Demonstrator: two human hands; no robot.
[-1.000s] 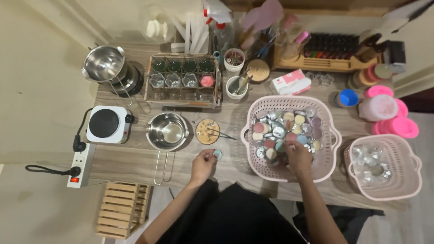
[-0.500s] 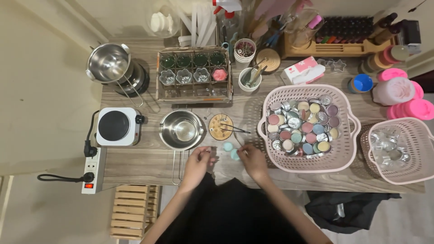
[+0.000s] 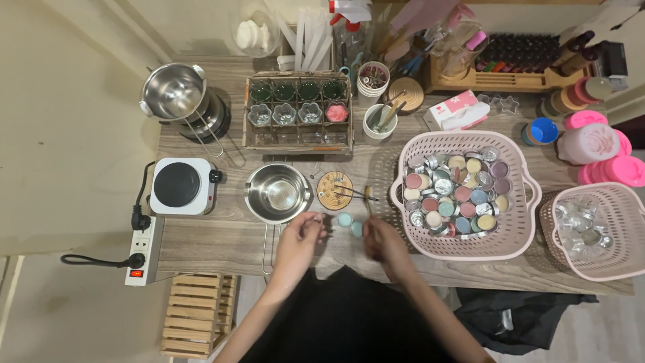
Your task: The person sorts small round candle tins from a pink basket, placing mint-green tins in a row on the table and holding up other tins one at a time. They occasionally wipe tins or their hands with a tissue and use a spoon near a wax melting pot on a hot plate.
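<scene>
Left hand [image 3: 300, 236] at the table's near edge, fingers curled narrow; whether they pinch anything I cannot tell. Right hand [image 3: 380, 240] likewise loosely curled, contents hidden. Two small teal tins [image 3: 350, 224] lie on the wooden table [image 3: 222, 238] between the two sets of fingertips, just beside each. Steel pan [image 3: 277, 193] just beyond the left fingers. Pink basket [image 3: 517, 202] of coloured tins (lids mixed) right of the right fingers, near.
</scene>
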